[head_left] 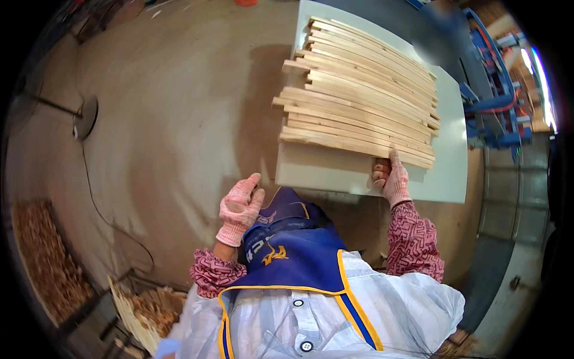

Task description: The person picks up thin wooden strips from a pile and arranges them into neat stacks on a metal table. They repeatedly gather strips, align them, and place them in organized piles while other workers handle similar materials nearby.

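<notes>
A row of pale wooden strips [365,90] lies side by side on a white board-like tabletop [335,167], their left ends uneven. At the near edge of this row is my right hand [394,179], in a pink-and-white glove. Its thumb presses against the nearest strip and its bare-tipped fingers are curled below that strip's edge. My left hand [241,206], also gloved, hangs in the air left of the tabletop's near corner. Its fingers point forward, the thumb stands apart, and nothing is in it.
Blue machinery [493,90] stands beyond the tabletop on the right. On the floor at left are a round-based stand [86,118] and a trailing cable [101,209]. A container of wood scraps [51,260] sits at lower left, near another heap of wood pieces [158,308].
</notes>
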The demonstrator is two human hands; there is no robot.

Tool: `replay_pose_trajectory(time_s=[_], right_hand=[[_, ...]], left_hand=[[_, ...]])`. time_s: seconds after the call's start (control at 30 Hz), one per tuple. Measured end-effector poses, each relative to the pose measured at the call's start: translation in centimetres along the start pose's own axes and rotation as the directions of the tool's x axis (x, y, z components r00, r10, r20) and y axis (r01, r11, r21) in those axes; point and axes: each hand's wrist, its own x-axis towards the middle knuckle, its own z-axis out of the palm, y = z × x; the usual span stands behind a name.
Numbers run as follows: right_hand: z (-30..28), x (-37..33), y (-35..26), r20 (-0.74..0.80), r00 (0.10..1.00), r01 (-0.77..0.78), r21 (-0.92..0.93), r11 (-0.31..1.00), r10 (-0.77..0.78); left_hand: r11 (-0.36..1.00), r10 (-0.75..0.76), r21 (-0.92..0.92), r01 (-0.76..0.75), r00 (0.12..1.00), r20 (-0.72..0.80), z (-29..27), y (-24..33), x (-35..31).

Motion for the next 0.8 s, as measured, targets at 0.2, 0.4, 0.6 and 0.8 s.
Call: replay_pose_trajectory(time_s=[0.2,0.4,0.6,0.8], right_hand=[[0.9,-0.9,-0.3,-0.067,0.996,0.060,0.075,0.995,-0.055],[3.4,-1.5,-2.3,-0.163,0.984,0.074,0.018,0.997,-0.070],[4.2,-4.1,-3.4,-0.526,0.805,-0.007,-0.468,0.884,-0.273],[6.3,-3.1,-2.3,-0.718,0.637,-0.278,-0.554,0.785,-0.281]], left_hand=[[0.991,0.079,-0.113,-0.077,0.997,0.018,-2.2,-2.3,9.3],[0.974,0.108,-0.219,-0.063,0.974,0.200,-6.6,-2.1,22.6],[0.960,0.223,-0.231,-0.157,0.928,0.298,-5.6,0.1,35.6],[0.656,0.513,0.271,-0.705,0.679,0.525,-0.9,6.2,49.4]])
